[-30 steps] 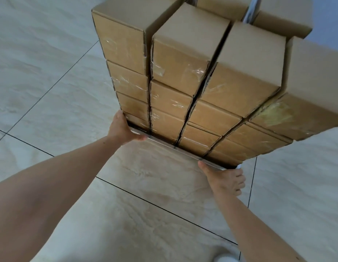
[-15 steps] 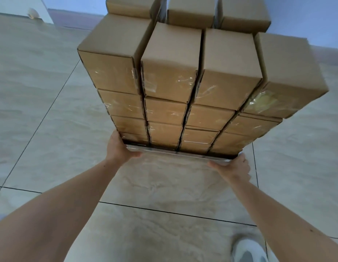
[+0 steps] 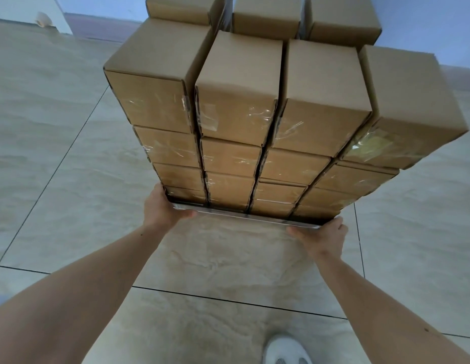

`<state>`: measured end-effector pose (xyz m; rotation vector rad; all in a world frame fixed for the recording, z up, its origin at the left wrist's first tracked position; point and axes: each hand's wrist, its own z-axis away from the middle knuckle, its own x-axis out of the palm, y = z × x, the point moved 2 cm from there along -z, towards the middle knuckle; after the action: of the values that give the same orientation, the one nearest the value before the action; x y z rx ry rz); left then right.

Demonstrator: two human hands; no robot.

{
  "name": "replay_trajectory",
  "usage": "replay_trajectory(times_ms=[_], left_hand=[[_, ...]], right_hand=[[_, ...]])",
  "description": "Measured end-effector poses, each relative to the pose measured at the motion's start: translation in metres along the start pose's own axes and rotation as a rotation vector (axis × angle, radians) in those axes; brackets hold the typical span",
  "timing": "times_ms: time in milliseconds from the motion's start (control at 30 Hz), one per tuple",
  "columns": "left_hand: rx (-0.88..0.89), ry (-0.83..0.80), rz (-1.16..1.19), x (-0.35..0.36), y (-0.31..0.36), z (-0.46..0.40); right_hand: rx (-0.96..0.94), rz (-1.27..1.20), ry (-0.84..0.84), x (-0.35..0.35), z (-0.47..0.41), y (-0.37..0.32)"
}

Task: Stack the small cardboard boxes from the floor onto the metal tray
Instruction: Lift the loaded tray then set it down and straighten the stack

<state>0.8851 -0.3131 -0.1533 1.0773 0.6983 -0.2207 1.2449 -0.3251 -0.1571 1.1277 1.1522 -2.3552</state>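
Observation:
A tall block of small taped cardboard boxes (image 3: pixel 236 111) stands several layers high on the metal tray (image 3: pixel 244 216), of which only the thin shiny front rim shows. My left hand (image 3: pixel 163 208) grips the tray's front left corner, thumb curled over the rim. My right hand (image 3: pixel 321 235) grips the front right corner, fingers hidden under the edge. More boxes (image 3: pixel 265 21) rise behind the front rows, at the top of the view.
Pale marble-look floor tiles with dark grout lines lie all around. A blue-grey wall (image 3: pixel 425 24) with a dark baseboard runs behind the stack. A white shoe (image 3: pixel 285 352) shows at the bottom edge, just right of centre.
The view has swung so the stack now faces me squarely instead of slanting right. Both hands have kept their hold on the tray corners, and the shoe has come into view.

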Motion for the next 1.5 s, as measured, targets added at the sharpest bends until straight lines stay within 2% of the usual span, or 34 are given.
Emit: replay_trajectory(times_ms=[333,600,1200,1500], left_hand=[[-0.031,-0.025,0.004,0.000,-0.004,-0.006],[-0.044,-0.033,0.053,0.007,0.003,-0.015],[-0.042,0.008,0.073,0.023,0.049,-0.086],[-0.079,0.017,0.008,0.030,0.064,-0.121]], right_hand=[[0.069,0.009,-0.068,-0.006,0.006,-0.014],[0.057,-0.003,-0.046,-0.008,-0.006,-0.024],[-0.010,-0.019,-0.030,-0.003,-0.085,-0.082],[-0.008,-0.024,-0.072,0.001,-0.118,-0.105]])
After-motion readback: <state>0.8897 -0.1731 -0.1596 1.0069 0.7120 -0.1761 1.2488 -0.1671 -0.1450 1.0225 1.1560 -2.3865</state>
